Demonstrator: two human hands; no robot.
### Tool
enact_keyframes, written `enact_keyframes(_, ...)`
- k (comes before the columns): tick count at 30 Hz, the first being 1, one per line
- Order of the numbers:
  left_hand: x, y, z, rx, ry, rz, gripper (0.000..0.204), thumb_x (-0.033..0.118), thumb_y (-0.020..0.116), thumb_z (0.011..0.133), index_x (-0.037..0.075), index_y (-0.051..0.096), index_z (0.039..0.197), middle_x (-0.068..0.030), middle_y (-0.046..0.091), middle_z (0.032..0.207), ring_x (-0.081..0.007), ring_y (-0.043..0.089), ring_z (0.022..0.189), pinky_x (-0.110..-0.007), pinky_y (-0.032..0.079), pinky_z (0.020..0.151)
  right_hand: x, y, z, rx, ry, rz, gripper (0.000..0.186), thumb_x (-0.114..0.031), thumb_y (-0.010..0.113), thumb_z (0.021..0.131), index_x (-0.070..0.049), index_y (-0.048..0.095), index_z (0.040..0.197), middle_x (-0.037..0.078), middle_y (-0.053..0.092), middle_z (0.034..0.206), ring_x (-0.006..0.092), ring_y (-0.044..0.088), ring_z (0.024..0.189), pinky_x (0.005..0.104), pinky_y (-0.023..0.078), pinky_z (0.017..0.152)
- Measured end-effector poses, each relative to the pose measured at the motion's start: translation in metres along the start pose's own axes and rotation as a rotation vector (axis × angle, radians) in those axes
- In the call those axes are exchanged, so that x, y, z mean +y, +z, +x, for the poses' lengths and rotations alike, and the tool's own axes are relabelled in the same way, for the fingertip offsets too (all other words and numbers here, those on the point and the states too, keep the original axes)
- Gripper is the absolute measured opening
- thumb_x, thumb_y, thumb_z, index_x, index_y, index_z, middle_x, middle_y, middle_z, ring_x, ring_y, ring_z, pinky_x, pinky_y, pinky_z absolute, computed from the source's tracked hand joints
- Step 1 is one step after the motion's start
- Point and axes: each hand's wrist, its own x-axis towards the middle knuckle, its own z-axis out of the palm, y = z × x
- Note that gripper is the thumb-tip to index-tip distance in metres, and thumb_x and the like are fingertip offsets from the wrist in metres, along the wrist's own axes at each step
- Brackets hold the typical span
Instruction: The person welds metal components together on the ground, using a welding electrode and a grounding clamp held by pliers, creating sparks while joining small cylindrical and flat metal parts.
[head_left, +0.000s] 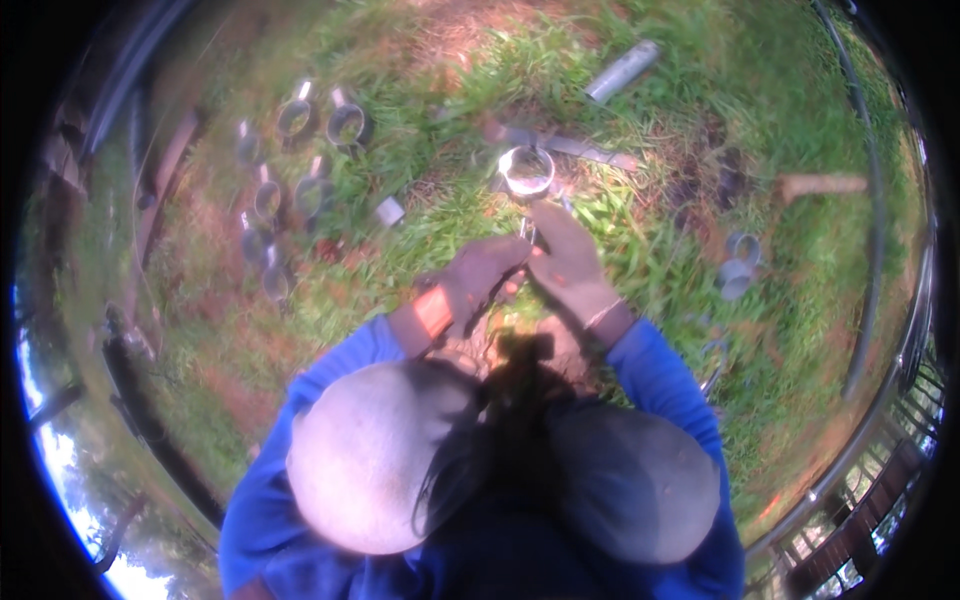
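My left hand (485, 277), in a dark work glove, is closed, its fingertips meeting my right hand in front of my body. My right hand (570, 268), in a lighter glove, points away from me with its fingers pressed together. Between the fingertips a narrow shiny metal piece (526, 229) shows; blur and the gloves hide the rest of what they hold. Just beyond the fingers is a round metal ring (526, 172), bright along its rim. Whether the narrow piece joins this ring, I cannot tell. A flat metal bar (575, 148) lies behind the ring.
On the grass at left lie several metal rings with short tabs (347, 124). A small pale block (390, 211) sits nearer. A grey pipe (622, 72) lies far off, a wooden handle (822, 186) at right, and grey pipe pieces (737, 277) below it. A long dark pipe (877, 215) curves along the right.
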Motion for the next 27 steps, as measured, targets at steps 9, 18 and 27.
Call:
enact_keyframes(9, 0.003, 0.005, 0.009, 0.104, -0.1, -0.207, 0.019, 0.023, 0.078, 0.116, 0.006, 0.084, 0.111, -0.002, 0.073, 0.095, -0.0099, 0.066, 0.075, -0.029, 0.057, 0.064, 0.001, 0.003, -0.003, 0.095, -0.001, 0.088, 0.071, -0.014, 0.091, 0.097, -0.001, 0.063, 0.161, 0.028, 0.07, 0.153, 0.0506, 0.071, 0.141, 0.0526, 0.061, 0.119)
enact_keyframes(18, 0.014, -0.015, 0.037, 0.173, -0.084, -0.145, 0.02, 0.02, 0.074, 0.119, 0.004, 0.075, 0.107, -0.0048, 0.07, 0.087, -0.011, 0.062, 0.065, -0.031, 0.05, 0.055, 0.054, -0.068, -0.147, 0.554, 0.417, 0.182, 0.075, -0.007, 0.098, 0.096, -0.004, 0.065, 0.163, 0.016, 0.076, 0.134, 0.0246, 0.077, 0.118, 0.041, 0.066, 0.099)
enact_keyframes(27, 0.015, -0.02, 0.043, 0.15, -0.135, -0.124, 0.019, 0.022, 0.076, 0.119, 0.005, 0.073, 0.111, -0.0049, 0.071, 0.091, -0.0094, 0.057, 0.065, -0.03, 0.048, 0.056, 0.147, -0.034, -0.399, 1.11, 0.937, 0.106, 0.072, -0.017, 0.095, 0.103, -0.004, 0.062, 0.166, 0.014, 0.072, 0.137, 0.0252, 0.072, 0.118, 0.0412, 0.063, 0.097)
